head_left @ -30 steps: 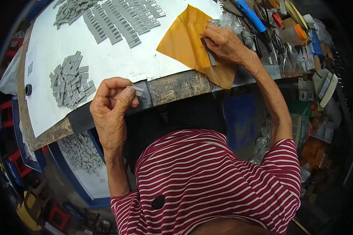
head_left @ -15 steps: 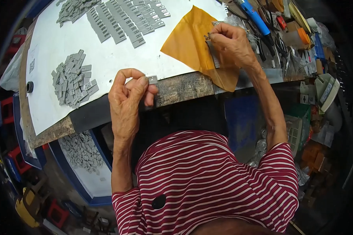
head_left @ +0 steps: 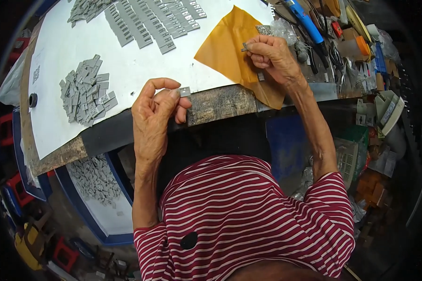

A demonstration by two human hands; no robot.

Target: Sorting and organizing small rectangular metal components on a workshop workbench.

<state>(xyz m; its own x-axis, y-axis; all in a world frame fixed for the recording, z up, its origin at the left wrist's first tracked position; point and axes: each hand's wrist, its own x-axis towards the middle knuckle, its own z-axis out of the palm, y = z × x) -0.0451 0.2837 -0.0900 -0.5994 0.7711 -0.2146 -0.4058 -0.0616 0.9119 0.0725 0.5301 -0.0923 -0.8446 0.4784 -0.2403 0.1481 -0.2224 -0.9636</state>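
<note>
Between the thumb and fingers of my left hand (head_left: 154, 112) is a small flat grey plate (head_left: 185, 92) with slots, held above the table's front edge. My right hand (head_left: 273, 58) pinches a tiny dark metal piece (head_left: 244, 47) over an orange-brown sheet (head_left: 225, 44); its exact kind is too small to make out. Just beyond that hand, a heap of tiny metal pieces (head_left: 264, 30) shows at the sheet's far edge. A loose pile of grey plates (head_left: 85, 93) lies left of my left hand. Farther back, more plates (head_left: 140, 23) are laid in overlapping rows.
Another plate pile (head_left: 89, 9) sits at the far left of the white-covered table (head_left: 126, 70). A black ring (head_left: 33, 100) lies near its left edge. Below stands a blue-rimmed tray (head_left: 115, 239) of grey parts. A blue electric screwdriver (head_left: 305, 18) and tools crowd the right.
My right hand has drawn slightly left and down from the heap, with the tiny metal piece in its fingertips. My left hand still holds the plate, nearly in place.
</note>
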